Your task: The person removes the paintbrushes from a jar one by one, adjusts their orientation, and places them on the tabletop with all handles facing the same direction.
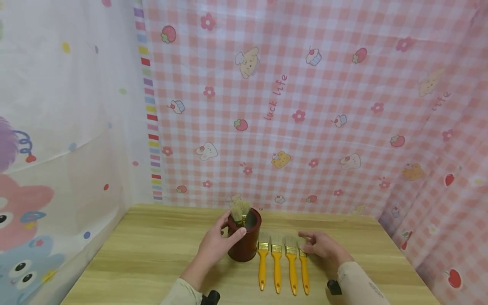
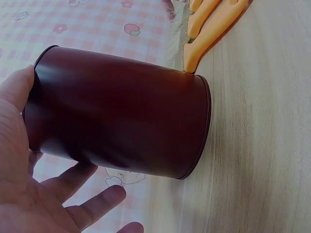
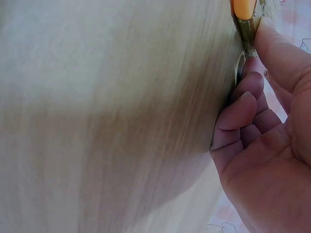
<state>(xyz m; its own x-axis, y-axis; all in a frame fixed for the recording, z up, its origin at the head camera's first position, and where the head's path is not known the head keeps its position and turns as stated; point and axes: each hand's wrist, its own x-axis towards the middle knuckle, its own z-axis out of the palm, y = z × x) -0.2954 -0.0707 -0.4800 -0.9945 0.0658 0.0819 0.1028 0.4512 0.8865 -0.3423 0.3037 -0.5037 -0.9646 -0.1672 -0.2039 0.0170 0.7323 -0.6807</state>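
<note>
A dark red cylindrical pot [image 1: 244, 245] stands upright on the table, with pale bristles of paintbrushes [image 1: 240, 209] sticking up from its mouth. My left hand [image 1: 217, 241] grips the pot at its rim; in the left wrist view, the thumb lies at the rim and the other fingers reach along the side. To its right several flat paintbrushes [image 1: 277, 258] with yellow handles lie in a row, bristles pointing away from me. My right hand [image 1: 324, 248] pinches the rightmost paintbrush [image 1: 304, 271] near its bristles, the remaining fingers curled against the tabletop in the right wrist view.
The light wood table [image 1: 152, 254] ends at a pink checked curtain [image 1: 282, 127] behind. A white printed curtain [image 1: 76, 127] hangs at the left, and more pink cloth [image 1: 450, 228] closes off the right side.
</note>
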